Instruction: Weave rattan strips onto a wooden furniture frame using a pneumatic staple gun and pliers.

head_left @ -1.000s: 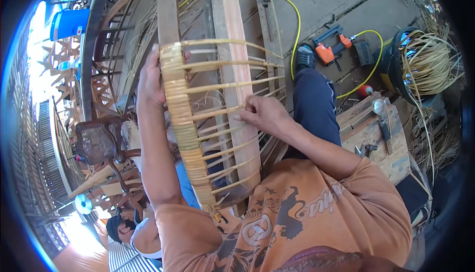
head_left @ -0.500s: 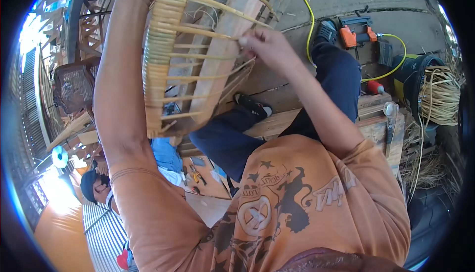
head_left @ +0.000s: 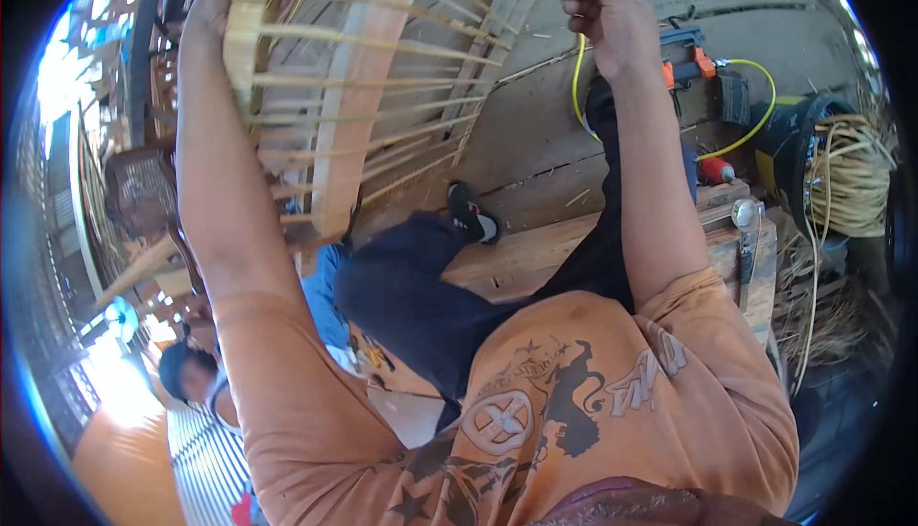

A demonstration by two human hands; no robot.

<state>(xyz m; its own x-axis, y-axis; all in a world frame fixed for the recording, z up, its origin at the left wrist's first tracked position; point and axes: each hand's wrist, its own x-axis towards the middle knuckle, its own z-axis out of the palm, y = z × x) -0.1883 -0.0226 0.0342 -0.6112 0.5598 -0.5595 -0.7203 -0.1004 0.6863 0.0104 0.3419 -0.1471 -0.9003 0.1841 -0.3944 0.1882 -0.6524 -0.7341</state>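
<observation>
A rattan frame [head_left: 382, 43], with a wrapped edge and several thin rods spreading from it, fills the upper left. My left hand [head_left: 216, 5] is closed around its wrapped edge [head_left: 247, 48]; part of the fingers is out of sight behind it. To the right of the rod ends, apart from the frame, my right hand [head_left: 612, 24] is raised with its fingers curled in. Whatever it may hold is too small to make out. A pale wooden board [head_left: 342, 134] shows behind the rods.
A yellow air hose [head_left: 779, 96] runs to an orange nail gun [head_left: 703, 62] on the plank floor. A dark bucket [head_left: 789, 148] with coiled rattan strips [head_left: 851, 177] stands right. A hammer [head_left: 748, 230] lies on lumber. Another person [head_left: 191, 378] is at lower left.
My right hand has left the rod it was pinching and moved up and to the right. With my left hand on it, the frame has shifted up and left and turned slightly.
</observation>
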